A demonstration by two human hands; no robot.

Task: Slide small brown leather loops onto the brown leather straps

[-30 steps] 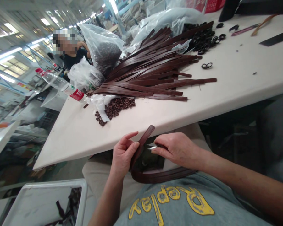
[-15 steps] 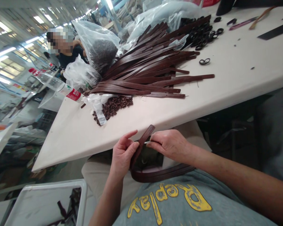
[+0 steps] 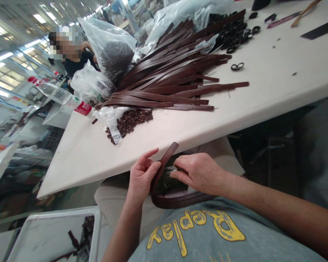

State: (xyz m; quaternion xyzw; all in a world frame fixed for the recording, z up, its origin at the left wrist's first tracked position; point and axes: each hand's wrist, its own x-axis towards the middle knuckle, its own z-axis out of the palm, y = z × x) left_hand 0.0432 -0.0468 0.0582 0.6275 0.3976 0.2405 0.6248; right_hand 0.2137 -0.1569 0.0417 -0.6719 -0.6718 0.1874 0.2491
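Note:
Near the table's front edge, my left hand (image 3: 143, 174) pinches a dark brown leather strap (image 3: 168, 154) between thumb and fingers, its index finger raised. The strap's end points up and away. Below the hand the rest of it curves round in a loop above my lap and runs off under my right forearm. My right hand (image 3: 194, 168) is closed around small thread snips (image 3: 171, 169). Their two pale blades stick out apart, pointing at the strap beside my left thumb. Inside the right palm the handle is hidden.
On the white table (image 3: 251, 120) lies a pile of brown straps (image 3: 164, 83), with small brown loops (image 3: 135, 122) in front and black loops (image 3: 232, 34) behind. A plastic bottle (image 3: 83, 108) and clear bags (image 3: 109, 47) stand at left. A white tray (image 3: 97, 225) is lower left. Another person (image 3: 79, 62) sits beyond.
The snips' blades now show spread apart, where only a pale sliver showed before. My right hand has tilted slightly; the left keeps its hold on the strap. The whole view has shifted a little.

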